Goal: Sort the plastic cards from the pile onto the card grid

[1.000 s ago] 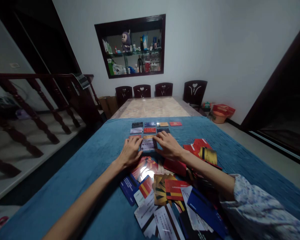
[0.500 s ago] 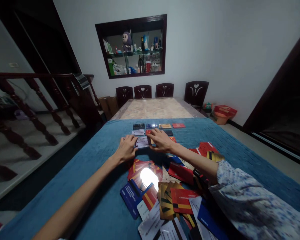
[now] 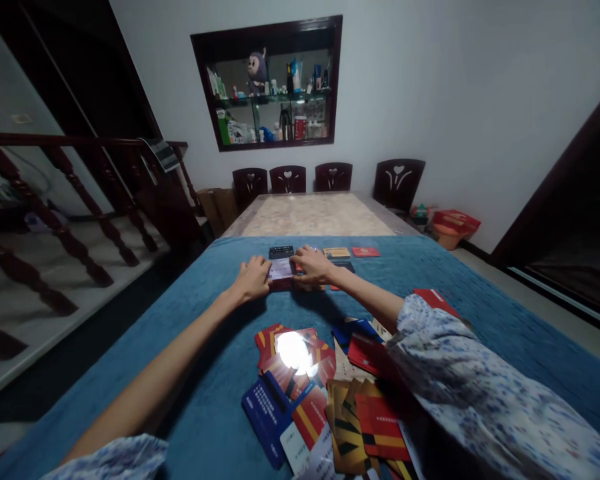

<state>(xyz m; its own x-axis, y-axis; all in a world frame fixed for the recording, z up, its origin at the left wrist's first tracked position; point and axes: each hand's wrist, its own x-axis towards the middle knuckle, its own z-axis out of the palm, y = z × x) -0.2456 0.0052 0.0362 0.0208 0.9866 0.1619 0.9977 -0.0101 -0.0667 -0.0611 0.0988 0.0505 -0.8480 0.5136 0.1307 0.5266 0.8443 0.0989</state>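
Observation:
A pale card [image 3: 281, 269] with dark print is held at its two short ends between my hands, over the laid-out cards. My left hand [image 3: 253, 277] pinches its left end. My right hand [image 3: 313, 265] grips the right end and hides some of the cards under it. Behind the pale card lies a black card [image 3: 281, 252]. To the right of my right hand are a yellow card [image 3: 337, 253] and a red card [image 3: 365, 251] in the far row, with a dark card [image 3: 345, 266] in front.
Nearer to me lies a loose heap of cards: red ones with a bright glare, a blue card [image 3: 266, 413], gold cards [image 3: 347, 417] and more under my right sleeve. The blue cloth [image 3: 195, 373] covers the near table. Chairs [image 3: 399, 183] stand around the far end.
Both hands have moved forward, away from me, carrying the pale card from the near row over the row behind it. The view has shifted slightly.

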